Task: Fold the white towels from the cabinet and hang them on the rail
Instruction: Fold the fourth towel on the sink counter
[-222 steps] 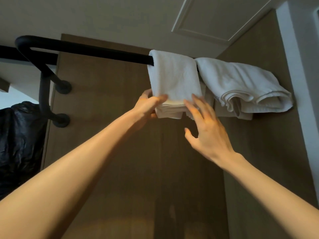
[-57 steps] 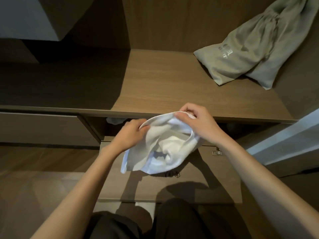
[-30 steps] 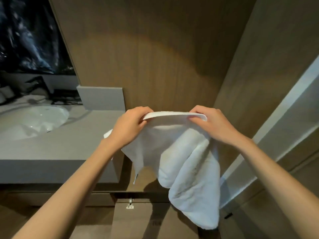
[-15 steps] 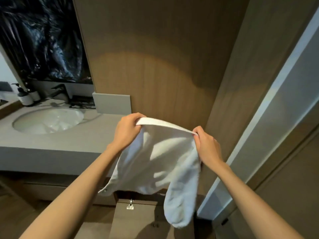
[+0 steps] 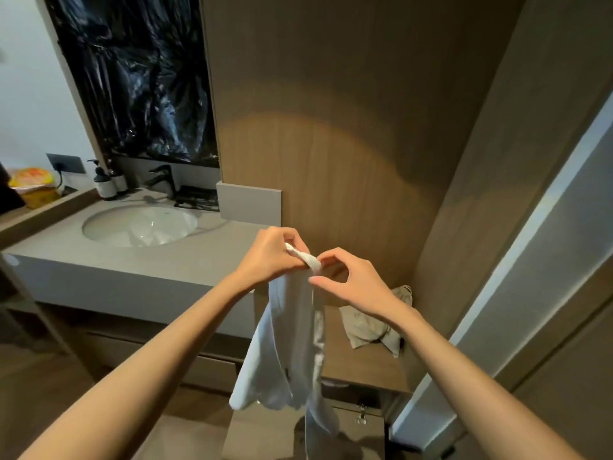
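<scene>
Centre of frame: white towel (image 5: 292, 353) bunched at top, hanging in long folds toward lower centre. Left hand (image 5: 270, 255) clenched on gathered top edge. Right hand (image 5: 351, 282) just beside it, thumb and forefinger pinching same edge, other fingers curled loose. Left of frame: grey counter (image 5: 139, 263) with oval sink (image 5: 139, 225), black faucet (image 5: 162, 177), pump bottles (image 5: 106, 185). Upper left: black plastic sheet (image 5: 139, 78). Behind towel: wood panel wall (image 5: 331, 127). Right of centre, low: grey cloth bag (image 5: 371, 323) on wooden shelf (image 5: 361, 370).
</scene>
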Motion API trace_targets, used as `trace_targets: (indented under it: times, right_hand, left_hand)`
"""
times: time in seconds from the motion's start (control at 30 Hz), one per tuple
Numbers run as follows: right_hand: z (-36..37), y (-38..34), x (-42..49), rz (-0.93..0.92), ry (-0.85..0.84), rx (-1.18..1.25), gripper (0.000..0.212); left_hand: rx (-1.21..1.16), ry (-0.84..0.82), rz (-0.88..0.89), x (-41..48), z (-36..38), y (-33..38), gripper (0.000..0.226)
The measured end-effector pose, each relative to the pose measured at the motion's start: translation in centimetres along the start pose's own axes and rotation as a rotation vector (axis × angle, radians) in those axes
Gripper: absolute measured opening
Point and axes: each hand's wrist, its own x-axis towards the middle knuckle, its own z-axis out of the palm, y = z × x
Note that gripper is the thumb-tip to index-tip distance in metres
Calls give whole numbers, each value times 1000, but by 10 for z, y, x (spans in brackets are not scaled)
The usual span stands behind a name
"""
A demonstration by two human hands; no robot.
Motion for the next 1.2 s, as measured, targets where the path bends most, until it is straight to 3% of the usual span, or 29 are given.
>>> trace_targets:
  times: [0.1,0.27,0.47,0.6,0.73,0.83,0.9,0.97,1.13,1.2]
  right_hand:
    - [10,-20,11,-6,4,-45,39]
    - [26,-38,40,-39,-35,-186,8]
    - [58,-77,70,-26,59,-106,18]
    - [71,-101,94,13,207,-3,21]
    - [79,-118,120,56,303,98,27]
    - [91,-124,132,69,344,113,34]
    - [102,-125,134,75,357,85,36]
    - [108,-120,135,87,381,25,32]
    - [114,-104,141,146,430,-103,28]
    - [117,-104,148,155,476,-133,28]
  left_hand:
    - [-1,66,-9,-5,-8,-9,19]
    - [-164,31,-62,-12,-39,-32,19]
    - [-254,-63,-75,-29,-78,-82,24]
    - [-139,-178,-169,-48,-91,-138,29]
    - [70,-201,-245,-60,-105,-194,20]
    - [126,-229,-242,-64,-121,-224,38]
    - [200,-135,-263,-60,-133,-241,40]
    - [253,49,-317,-52,-155,-249,25]
    - [-47,343,-322,-16,-227,-240,19]
    - [-7,388,-241,-2,-249,-236,14]
